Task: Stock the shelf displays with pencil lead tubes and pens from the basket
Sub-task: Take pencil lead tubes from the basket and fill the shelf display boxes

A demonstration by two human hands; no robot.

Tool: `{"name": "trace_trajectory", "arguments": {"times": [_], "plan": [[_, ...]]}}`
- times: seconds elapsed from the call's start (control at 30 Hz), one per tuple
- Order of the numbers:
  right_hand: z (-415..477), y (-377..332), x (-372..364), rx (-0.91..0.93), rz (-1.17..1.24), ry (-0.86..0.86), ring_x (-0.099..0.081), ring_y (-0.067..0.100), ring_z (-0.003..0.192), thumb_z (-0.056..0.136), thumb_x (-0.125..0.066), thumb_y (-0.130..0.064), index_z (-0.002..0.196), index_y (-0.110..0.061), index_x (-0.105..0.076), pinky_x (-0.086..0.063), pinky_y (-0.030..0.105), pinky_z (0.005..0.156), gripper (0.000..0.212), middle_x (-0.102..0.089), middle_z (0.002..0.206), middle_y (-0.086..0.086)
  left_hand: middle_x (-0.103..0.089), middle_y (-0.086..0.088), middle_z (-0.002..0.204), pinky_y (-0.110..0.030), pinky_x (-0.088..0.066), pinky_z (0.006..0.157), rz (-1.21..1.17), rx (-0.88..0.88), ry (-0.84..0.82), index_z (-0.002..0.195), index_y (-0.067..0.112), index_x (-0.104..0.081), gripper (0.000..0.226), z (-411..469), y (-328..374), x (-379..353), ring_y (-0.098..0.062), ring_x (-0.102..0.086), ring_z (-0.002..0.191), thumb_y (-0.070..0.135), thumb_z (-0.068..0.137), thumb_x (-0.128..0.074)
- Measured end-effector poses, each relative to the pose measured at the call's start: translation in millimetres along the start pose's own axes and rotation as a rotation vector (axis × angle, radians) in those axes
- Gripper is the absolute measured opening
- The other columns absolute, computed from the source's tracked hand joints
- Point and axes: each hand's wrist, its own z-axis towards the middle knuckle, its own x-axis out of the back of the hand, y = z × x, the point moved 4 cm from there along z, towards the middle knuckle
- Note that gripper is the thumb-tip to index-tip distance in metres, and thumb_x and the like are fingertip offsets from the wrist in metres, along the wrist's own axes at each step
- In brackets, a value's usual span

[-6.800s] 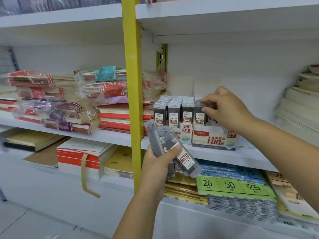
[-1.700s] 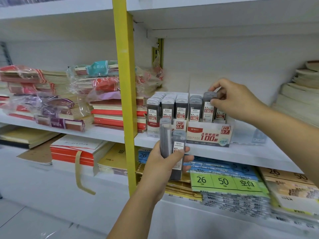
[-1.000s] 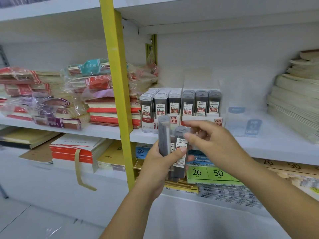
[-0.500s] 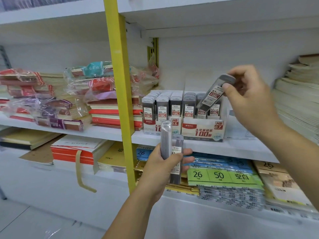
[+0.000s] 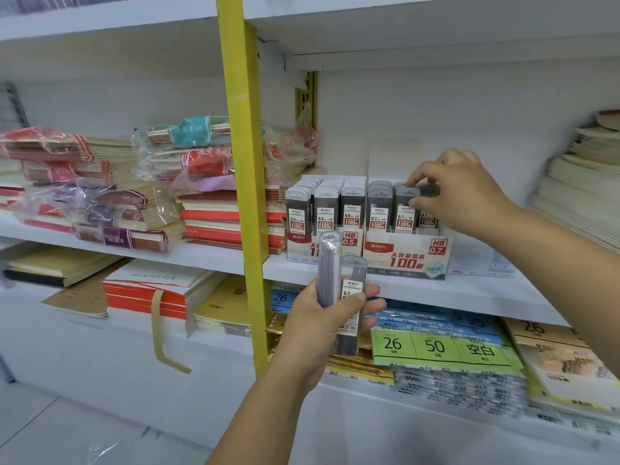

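2 slim, flat-sided lead tubes point(image 5: 327, 270) of grey translucent plastic stand upright in the left hand point(image 5: 318, 333), clamped between curled fingers and thumb, just below and in front of the white cardboard 0.7 display box point(image 5: 407, 258). Over that box the right hand point(image 5: 463, 196) pinches the flat cap of a single tube point(image 5: 405, 211) standing in its middle column. Touching the box's left side sits a matching 0.5 box point(image 5: 349, 238), packed with glossy tubes

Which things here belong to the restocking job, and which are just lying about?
Job: right hand pinching a lead tube in the HB 0.7 box; left hand gripping spare tubes; HB 0.5 box.
Lying about: wrapped notebook stacks; green label sheets; paper pile.
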Motion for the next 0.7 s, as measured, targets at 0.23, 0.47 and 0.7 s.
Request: {"name": "trace_trajectory", "arguments": {"times": [0.23, 0.47, 0.7], "plan": [[-64, -33, 13, 0.105, 0.357, 0.283, -0.052, 0.004, 0.08, 0.092, -0.06, -0.023, 0.107, -0.025, -0.067, -0.04, 0.015, 0.071, 0.017, -0.057, 0.088, -0.015, -0.076, -0.01, 0.112, -0.03, -0.061, 0.077, -0.022, 0.007, -0.044, 0.126, 0.016, -0.061, 0.036, -3, -1, -2, -0.027, -0.074, 0.105, 0.012, 0.092, -0.071], [-118, -59, -42, 0.036, 0.569, -0.203, -0.051, -0.009, 0.092, 0.094, -0.055, -0.036, 0.124, -0.041, -0.055, -0.04, 0.009, 0.072, 0.03, -0.056, 0.105, -0.022, -0.076, -0.009, 0.113, -0.032, -0.061, 0.079, 0.052, 0.003, -0.112, 0.12, 0.028, -0.067, 0.036, -10, -2, -9, -0.028, -0.073, 0.104, 0.018, 0.086, -0.076], [-113, -44, -30, -0.105, 0.957, -0.075, -0.067, -0.003, 0.077, 0.093, -0.061, -0.019, 0.097, -0.029, -0.065, -0.049, 0.01, 0.06, 0.011, -0.072, 0.089, -0.017, -0.077, -0.008, 0.105, -0.034, -0.063, 0.074, 0.106, -0.001, 0.044, 0.109, 0.011, -0.059, 0.033, -7, -3, 1, -0.026, -0.076, 0.097, 0.017, 0.084, -0.08]]}}
